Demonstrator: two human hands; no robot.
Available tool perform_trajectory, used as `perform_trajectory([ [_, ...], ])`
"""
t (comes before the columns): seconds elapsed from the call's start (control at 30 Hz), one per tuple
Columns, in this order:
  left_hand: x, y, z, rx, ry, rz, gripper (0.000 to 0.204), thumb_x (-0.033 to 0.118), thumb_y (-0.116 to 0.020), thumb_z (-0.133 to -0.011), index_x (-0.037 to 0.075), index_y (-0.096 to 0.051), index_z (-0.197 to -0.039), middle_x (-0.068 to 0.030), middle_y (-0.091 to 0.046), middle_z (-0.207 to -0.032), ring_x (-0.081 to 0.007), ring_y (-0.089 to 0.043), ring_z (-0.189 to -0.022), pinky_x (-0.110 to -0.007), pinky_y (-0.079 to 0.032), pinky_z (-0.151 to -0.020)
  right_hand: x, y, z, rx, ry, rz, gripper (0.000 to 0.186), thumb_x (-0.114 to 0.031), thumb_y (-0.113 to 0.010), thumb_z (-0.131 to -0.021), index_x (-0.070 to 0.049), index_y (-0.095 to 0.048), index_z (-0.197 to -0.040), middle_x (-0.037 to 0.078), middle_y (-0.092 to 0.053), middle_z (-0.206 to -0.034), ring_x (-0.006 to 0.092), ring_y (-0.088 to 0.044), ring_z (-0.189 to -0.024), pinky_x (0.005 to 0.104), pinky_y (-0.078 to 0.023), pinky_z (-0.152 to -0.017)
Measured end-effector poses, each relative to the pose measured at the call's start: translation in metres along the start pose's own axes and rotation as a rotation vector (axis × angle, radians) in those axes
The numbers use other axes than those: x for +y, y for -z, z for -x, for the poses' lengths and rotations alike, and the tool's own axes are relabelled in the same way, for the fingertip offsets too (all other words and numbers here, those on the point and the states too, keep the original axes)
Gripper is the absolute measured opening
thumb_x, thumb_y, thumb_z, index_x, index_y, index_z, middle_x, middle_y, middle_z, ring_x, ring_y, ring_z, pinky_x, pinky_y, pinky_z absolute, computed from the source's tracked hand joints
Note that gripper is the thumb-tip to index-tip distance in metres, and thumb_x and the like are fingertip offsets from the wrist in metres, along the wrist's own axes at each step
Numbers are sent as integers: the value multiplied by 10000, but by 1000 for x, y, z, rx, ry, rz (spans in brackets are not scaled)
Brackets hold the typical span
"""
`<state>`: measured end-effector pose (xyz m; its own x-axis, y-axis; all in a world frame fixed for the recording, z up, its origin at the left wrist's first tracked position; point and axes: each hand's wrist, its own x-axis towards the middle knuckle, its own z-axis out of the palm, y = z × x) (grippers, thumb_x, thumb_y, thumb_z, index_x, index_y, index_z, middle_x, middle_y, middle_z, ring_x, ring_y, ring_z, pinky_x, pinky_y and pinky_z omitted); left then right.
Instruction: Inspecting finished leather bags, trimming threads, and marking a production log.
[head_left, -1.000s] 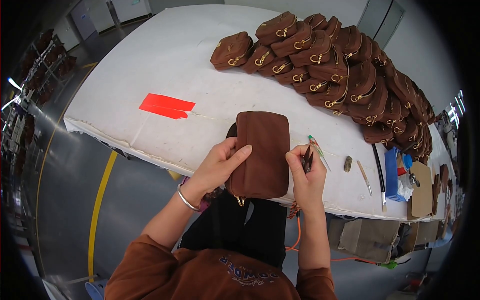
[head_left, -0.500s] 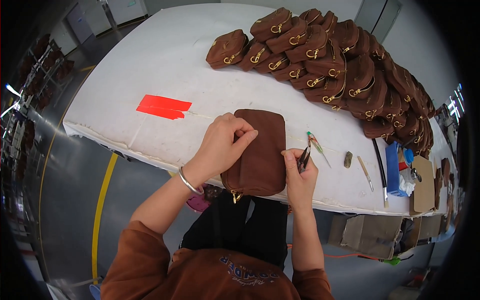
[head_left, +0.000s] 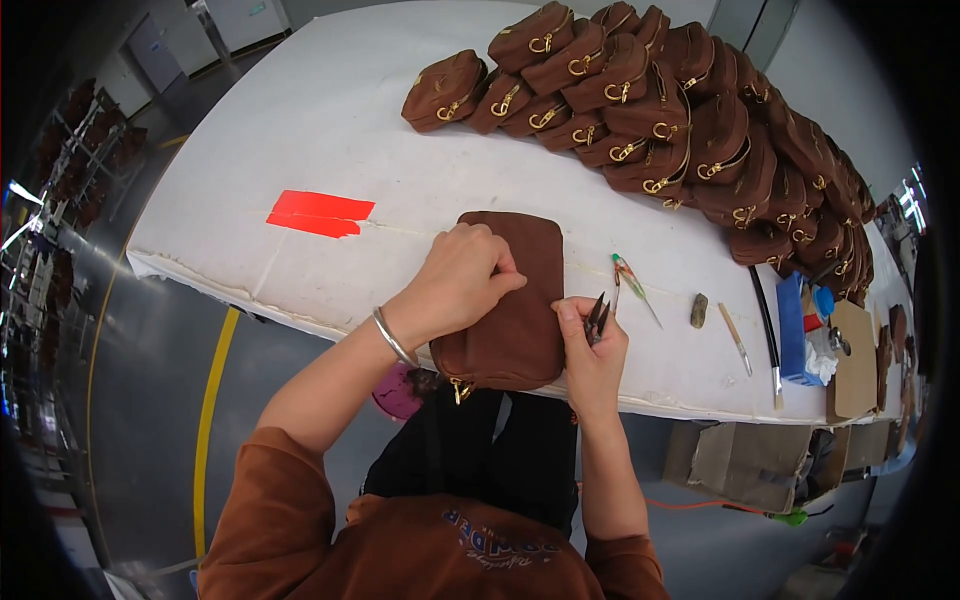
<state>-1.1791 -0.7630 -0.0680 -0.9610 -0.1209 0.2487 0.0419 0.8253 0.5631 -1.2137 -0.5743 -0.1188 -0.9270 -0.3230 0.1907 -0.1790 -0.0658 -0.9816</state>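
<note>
A brown zipped pouch [head_left: 510, 335] lies in front of me at the table's near edge, its gold zipper pull [head_left: 460, 390] hanging at the lower left corner. Over the pouch's upper left part rests my left hand [head_left: 462, 275], thumb and fingertips pinched together; whatever is between them is too small to make out. My right hand [head_left: 594, 365] is at the pouch's right edge, thumb and forefinger closed against it. Small dark thread snips [head_left: 597, 318] are held in that same hand, blades pointing up and away from me.
Many similar brown pouches [head_left: 640, 110] are heaped at the far right. Red strips [head_left: 318, 213] lie on the white table [head_left: 300, 120] to the left. On the right are a green-tipped pointed tool [head_left: 637, 288], a dark lump [head_left: 699, 310], brushes [head_left: 737, 340] and a blue box [head_left: 793, 330].
My left hand has shifted slightly right across the pouch. The snips' blades show more clearly and look slightly apart. The whole view has moved a little.
</note>
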Motion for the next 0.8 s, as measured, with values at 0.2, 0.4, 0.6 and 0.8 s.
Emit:
perform_trajectory([
  [0.2,-2,11,4,-44,83,324,205,198,-708,-880,8,-635,-848,-33,-578,-783,-119,-499,-699,-282,-410,-616,4,5,1,0,-98,-20,182,-155,-637,-949,25,-664,-943,-24,-599,-766,29,-467,-675,195,-384,-605],
  [0.4,-1,29,14,-60,270,556,189,184,-688,-903,5,-647,-862,-1,-594,-808,-77,-475,-718,-244,-415,-646,5,5,0,-2,-117,-44,186,-160,-640,-948,24,-666,-939,-35,-591,-752,26,-454,-663,192,-369,-593],
  [0.6,-12,22,37,-48,-43,438,125,136,-709,-875,16,-700,-907,-28,-586,-803,-100,-537,-725,-243,-441,-632,6,5,0,-10,-130,-45,185,-160,-640,-948,22,-669,-937,-43,-589,-745,23,-448,-655,190,-363,-588],
  [0.8,-9,21,42,-77,-10,418,88,96,-743,-823,37,-689,-859,-31,-571,-810,-149,-537,-738,-276,-440,-651,8,5,-1,1,-115,-28,198,-174,-638,-951,21,-669,-935,-37,-590,-750,25,-457,-670,191,-368,-602],
])
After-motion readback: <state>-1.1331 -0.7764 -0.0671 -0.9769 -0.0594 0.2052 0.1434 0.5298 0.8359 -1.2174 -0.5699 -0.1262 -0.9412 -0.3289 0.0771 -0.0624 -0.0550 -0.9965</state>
